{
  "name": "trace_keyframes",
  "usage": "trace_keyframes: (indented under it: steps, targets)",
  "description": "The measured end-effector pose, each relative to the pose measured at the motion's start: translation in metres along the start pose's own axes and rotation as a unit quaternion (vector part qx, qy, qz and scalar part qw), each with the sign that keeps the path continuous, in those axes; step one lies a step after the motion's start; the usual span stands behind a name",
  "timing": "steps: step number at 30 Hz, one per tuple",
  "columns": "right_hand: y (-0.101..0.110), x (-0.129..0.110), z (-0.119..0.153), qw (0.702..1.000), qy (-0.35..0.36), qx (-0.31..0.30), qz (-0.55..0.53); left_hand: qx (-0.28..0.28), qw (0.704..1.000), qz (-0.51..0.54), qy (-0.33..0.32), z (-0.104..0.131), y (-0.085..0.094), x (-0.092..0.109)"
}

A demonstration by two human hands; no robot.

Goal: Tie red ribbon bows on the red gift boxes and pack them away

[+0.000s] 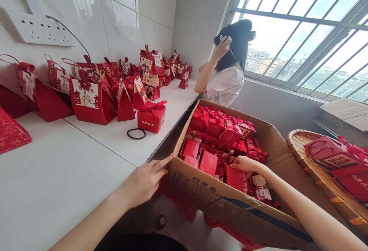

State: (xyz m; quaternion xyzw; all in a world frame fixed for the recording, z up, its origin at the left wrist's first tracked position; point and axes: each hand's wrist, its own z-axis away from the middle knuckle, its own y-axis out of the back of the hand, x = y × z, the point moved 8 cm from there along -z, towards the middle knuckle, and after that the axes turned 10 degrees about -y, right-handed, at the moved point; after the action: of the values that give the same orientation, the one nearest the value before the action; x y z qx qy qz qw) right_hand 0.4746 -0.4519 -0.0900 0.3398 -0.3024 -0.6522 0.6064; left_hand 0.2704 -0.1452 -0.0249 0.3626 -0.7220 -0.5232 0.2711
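Note:
A large cardboard box point(201, 189) full of small red gift boxes point(208, 162) stands in front of me, beside the white counter point(94, 174). My left hand point(145, 182) is at the box's near left corner, its index finger stretched along the rim and the other fingers loosely bent, holding nothing. My right hand point(244, 164) reaches inside, its fingers closed at the top of a red gift box point(235, 178) near the front wall. On the counter's edge sit a red box with a ribbon bow point(151, 119) and a black ring-shaped band point(136, 133).
Many red gift bags point(92, 101) line the counter along the wall. A person in a white top point(225, 84) is beyond the box. At right, a round woven tray point(313, 166) holds red boxes. A white power strip point(40, 30) is on the wall.

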Motion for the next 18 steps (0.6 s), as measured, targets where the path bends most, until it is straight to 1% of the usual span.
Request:
trace_keyframes:
  steps: [1, 3, 5, 7, 9, 11, 14, 16, 18]
  targets:
    - [0.006, 0.000, -0.002, 0.999, 0.003, 0.033, -0.004, 0.001, 1.000, -0.002, -0.001, 0.000, 0.000, 0.000]
    - [0.013, 0.001, -0.003, 0.998, 0.007, 0.067, -0.013, -0.001, 1.000, -0.008, -0.002, 0.000, 0.000, 0.001]
    - [0.010, 0.002, -0.002, 0.998, 0.013, 0.056, -0.016, -0.005, 1.000, -0.012, -0.002, 0.000, 0.000, 0.001]
    - [-0.002, 0.001, 0.000, 0.999, 0.029, 0.024, -0.003, -0.009, 1.000, -0.016, -0.004, 0.000, -0.001, 0.001]
    - [-0.010, -0.002, -0.001, 0.998, 0.051, 0.018, 0.020, -0.012, 1.000, -0.017, -0.002, 0.000, -0.002, 0.001]
    - [-0.009, -0.004, -0.005, 0.996, 0.067, 0.048, 0.038, -0.014, 1.000, -0.019, 0.001, 0.000, -0.002, 0.000]
    - [0.004, -0.003, -0.016, 0.989, 0.069, 0.122, 0.043, -0.016, 1.000, -0.022, -0.002, 0.000, -0.002, 0.001]
    - [0.011, 0.000, -0.023, 0.984, 0.057, 0.164, 0.042, -0.014, 1.000, -0.022, -0.004, 0.000, -0.002, 0.002]
    - [0.009, 0.004, -0.027, 0.982, 0.043, 0.177, 0.044, -0.010, 1.000, -0.016, -0.001, 0.000, -0.001, 0.002]
